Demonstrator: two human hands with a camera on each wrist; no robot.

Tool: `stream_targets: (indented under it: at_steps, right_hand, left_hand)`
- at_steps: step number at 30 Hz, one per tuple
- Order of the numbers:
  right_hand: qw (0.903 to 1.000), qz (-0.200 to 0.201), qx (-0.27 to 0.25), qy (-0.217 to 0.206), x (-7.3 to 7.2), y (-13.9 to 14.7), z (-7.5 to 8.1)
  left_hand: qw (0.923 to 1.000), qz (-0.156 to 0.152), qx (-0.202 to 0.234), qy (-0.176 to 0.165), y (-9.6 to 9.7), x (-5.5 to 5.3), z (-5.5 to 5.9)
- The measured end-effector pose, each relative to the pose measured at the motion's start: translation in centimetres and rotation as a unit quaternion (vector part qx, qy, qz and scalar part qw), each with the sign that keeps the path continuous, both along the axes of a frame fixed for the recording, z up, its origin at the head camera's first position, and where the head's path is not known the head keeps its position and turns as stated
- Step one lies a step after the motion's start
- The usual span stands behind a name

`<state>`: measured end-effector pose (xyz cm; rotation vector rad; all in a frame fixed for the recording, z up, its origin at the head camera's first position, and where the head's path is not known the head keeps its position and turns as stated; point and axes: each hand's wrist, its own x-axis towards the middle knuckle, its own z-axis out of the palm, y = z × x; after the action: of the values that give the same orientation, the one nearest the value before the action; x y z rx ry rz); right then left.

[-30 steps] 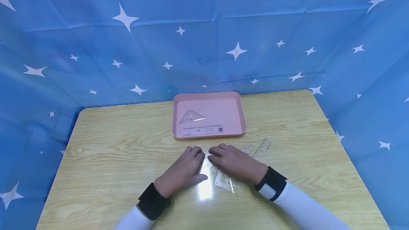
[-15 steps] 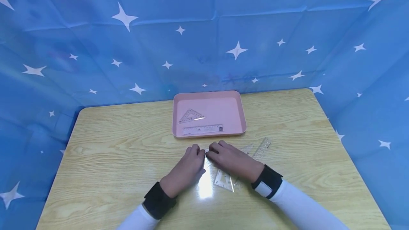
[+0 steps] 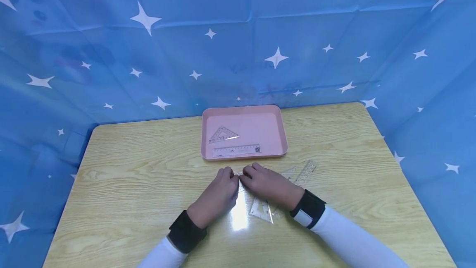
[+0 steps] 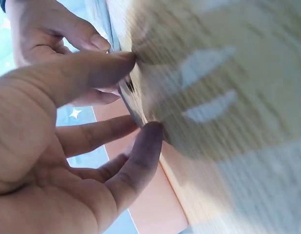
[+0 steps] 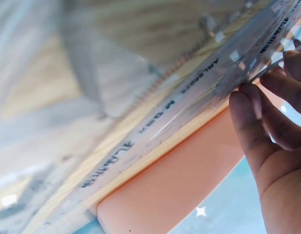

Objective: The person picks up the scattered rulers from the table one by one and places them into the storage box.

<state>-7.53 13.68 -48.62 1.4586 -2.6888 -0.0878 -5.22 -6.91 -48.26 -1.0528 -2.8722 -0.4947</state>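
Observation:
In the head view my left hand [image 3: 217, 197] and right hand [image 3: 271, 185] meet just in front of the pink tray. A clear plastic protractor [image 3: 241, 186] lies between them, its curved edge faintly visible and most of it covered or lost in glare. The left wrist view shows the left thumb and fingertips [image 4: 150, 129] pinching its edge low over the wood. From the other side, the right fingers [image 5: 248, 117] pinch an edge too. Beneath and beside the right hand are a clear set square [image 3: 262, 211] and a clear ruler with round holes [image 3: 305, 173].
A pink tray [image 3: 260, 131] stands at the back of the wooden table [image 3: 141, 177]. Inside it lie a clear set square [image 3: 223, 135] and a straight ruler [image 3: 236, 150]. A blue curtain with white stars [image 3: 238, 53] surrounds the table's back and sides.
My left thumb, stretched out a second ago, has drawn in to the fingers. The right fingers have curled closer to the protractor's edge. The items in the tray have stayed put.

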Motion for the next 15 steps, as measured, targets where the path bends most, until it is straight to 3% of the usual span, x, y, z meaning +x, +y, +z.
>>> stream_targets:
  at_steps: [3, 7, 15]
  right_hand:
    - [0.9992, 0.018, 0.013, 0.031, -0.08, -0.02, -0.03]
    - [0.9984, 0.032, 0.016, 0.042, -0.23, 0.06, -0.08]
    - [0.9969, 0.040, 0.037, 0.057, -0.35, 0.37, -0.25]
  left_hand:
    - [1.0000, 0.001, 0.003, 0.005, -0.01, -0.02, -0.08]
    - [0.9997, 0.011, 0.022, 0.002, -0.24, 0.06, -0.42]
    - [0.9938, 0.073, 0.043, -0.072, -0.69, 0.00, -0.38]
